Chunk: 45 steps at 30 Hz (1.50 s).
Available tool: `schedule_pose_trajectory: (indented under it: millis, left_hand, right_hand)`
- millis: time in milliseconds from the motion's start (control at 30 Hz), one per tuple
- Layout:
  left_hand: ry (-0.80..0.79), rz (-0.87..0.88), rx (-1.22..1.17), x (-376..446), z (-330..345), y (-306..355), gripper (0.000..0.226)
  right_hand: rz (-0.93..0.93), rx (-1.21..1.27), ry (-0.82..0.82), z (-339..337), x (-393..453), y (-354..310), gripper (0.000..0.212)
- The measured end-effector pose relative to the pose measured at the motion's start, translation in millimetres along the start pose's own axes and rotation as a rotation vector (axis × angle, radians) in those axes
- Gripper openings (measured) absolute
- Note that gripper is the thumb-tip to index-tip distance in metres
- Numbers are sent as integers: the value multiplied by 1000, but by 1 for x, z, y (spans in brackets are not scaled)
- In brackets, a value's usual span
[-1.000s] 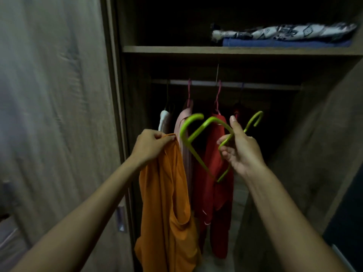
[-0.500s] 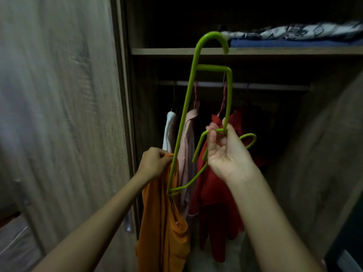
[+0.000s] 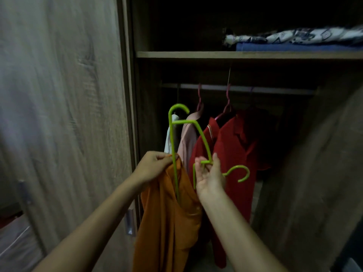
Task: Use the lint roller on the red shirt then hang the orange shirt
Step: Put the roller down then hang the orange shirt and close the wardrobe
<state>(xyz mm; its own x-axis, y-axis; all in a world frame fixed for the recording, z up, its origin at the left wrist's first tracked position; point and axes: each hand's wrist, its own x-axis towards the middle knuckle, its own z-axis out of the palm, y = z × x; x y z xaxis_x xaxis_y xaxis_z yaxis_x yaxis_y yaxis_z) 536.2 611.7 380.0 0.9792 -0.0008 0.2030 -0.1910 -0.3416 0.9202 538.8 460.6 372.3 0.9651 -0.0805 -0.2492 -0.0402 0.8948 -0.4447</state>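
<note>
Wardrobe (image 3: 235,54): green hanger (image 3: 173,154) (upended) entering orange shirt (image 3: 167,213).

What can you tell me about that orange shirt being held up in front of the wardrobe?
The orange shirt is plain, soft-looking cloth with no visible print. It hangs limp in long folds in front of the open wardrobe, not on the rail. The left hand grips its bunched top edge. One arm of a green hanger, held by the right hand, runs down into its opening. Its lower end runs out of view.
</note>
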Motion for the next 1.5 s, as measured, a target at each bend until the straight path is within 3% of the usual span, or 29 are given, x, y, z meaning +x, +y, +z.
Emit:
schedule_pose_trajectory:
  millis: [267,367,467,600,700,800,933,1000,1100,1200,1300,1433,1500]
  left_hand:
    - [133,41,-84,-11,-34,14,27]
    - [154,49,33,-16,-40,13,27]
    - [190,170,294,-22,-36,19,22]
    - [162,335,556,-18,-7,33,23]
    - [174,311,662,-8,11,36,22]
    - [189,192,559,-5,12,36,14]
    - [189,217,477,-7,15,37,13]
    - [60,208,429,-6,16,38,34]
    - [-127,163,383,-10,10,39,56]
    - [-342,136,514,-16,-5,37,44]
    - [-503,62,337,-23,-9,33,31]
    - [-389,170,343,-24,12,24,33]
    - [-271,231,391,-24,26,20,30]
  right_hand:
    - [-273,-459,48,-35,15,-1,35]
    - [-392,-649,33,-39,11,-9,39]
    - [-509,-972,-5,-45,11,-12,45]
    - [-400,-1416,-258,-37,1,-3,45]
    - [-372,-1288,-357,-23,-7,-11,38]
    - [-386,-977,-252,-8,-7,-39,34]
    - [-144,-1096,-401,-8,-19,-36,39]
    - [-57,-1111,-456,-12,-20,-32,35]
    - [-124,-1004,-371,-13,-9,-47,35]
    - [-219,-954,-274,-13,0,-69,38]
    - [-284,-976,-262,-13,3,-82,34]
    - [-355,-1087,-241,-16,-3,-73,28]
    - [-436,-1009,-223,-20,-6,-64,33]
